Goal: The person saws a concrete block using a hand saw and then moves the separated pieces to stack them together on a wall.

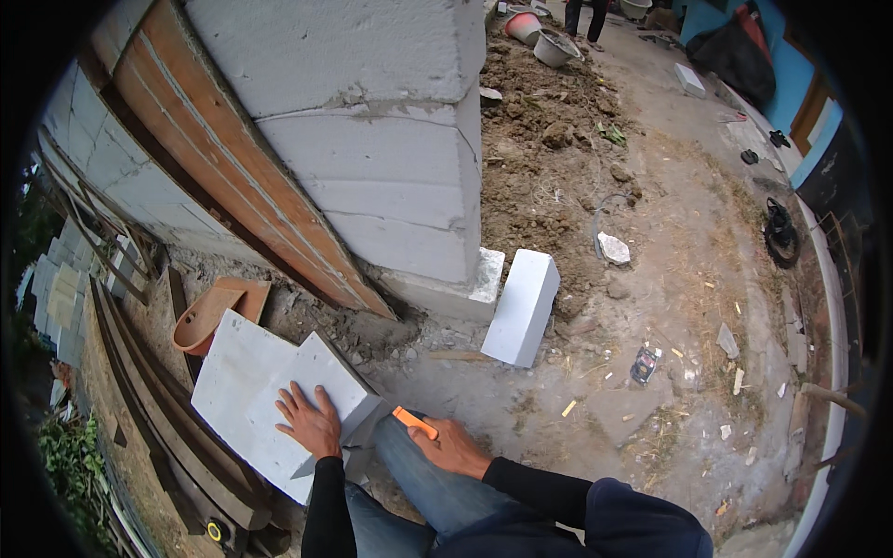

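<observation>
My left hand [311,423] lies flat with fingers spread on a white lightweight concrete block [246,367], pressing its upper face. A second white block piece [337,372] sits against it, and a corner of the pile juts toward my knee. Close beside the block's right edge, my right hand [451,448] is closed round the orange handle [415,423] of a tool. Its working end cannot be made out against the block. My jeans-covered knee [419,465] is bent under the right hand.
A loose white block [523,312] leans at the foot of the block wall [381,167]. Long wooden boards [167,400] and a terracotta-coloured tub [200,321] lie to the left. Dug soil [549,177], buckets [556,48] and a standing person [586,19] are farther off.
</observation>
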A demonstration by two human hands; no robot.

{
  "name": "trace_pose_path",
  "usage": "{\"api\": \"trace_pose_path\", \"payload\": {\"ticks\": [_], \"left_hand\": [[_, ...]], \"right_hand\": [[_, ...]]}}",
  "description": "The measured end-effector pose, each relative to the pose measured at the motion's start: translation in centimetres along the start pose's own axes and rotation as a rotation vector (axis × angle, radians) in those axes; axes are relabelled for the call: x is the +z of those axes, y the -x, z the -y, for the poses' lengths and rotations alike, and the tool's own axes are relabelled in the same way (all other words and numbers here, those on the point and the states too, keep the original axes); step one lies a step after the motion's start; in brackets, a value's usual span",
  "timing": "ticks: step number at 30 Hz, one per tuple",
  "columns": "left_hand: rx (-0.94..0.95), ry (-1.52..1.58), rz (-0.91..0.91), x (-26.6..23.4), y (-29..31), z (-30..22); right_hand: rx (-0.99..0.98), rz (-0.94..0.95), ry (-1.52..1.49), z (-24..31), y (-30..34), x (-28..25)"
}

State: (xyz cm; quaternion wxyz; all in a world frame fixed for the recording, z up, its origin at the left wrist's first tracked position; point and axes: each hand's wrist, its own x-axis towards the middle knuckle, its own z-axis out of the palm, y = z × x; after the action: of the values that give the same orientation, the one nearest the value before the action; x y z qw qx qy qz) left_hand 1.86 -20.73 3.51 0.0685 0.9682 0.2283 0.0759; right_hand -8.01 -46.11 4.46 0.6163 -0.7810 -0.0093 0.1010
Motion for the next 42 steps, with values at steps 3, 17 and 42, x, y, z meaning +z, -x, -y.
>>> {"api": "trace_pose_path", "payload": {"ticks": [3, 17, 42], "left_hand": [[-0.021, -0.007, -0.012, -0.1, 0.2, 0.6], [-0.009, -0.045, -0.038, -0.1, 0.1, 0.7], [-0.016, 0.005, -0.02, -0.7, 0.5, 0.1]], "right_hand": [[0.003, 0.016, -0.024, 3.3, 5.2, -2.4], [0.1, 0.103, 0.067, 4.2, 6.2, -3.6], [0.105, 0.065, 0.058, 3.8, 4.7, -2.0]]}}
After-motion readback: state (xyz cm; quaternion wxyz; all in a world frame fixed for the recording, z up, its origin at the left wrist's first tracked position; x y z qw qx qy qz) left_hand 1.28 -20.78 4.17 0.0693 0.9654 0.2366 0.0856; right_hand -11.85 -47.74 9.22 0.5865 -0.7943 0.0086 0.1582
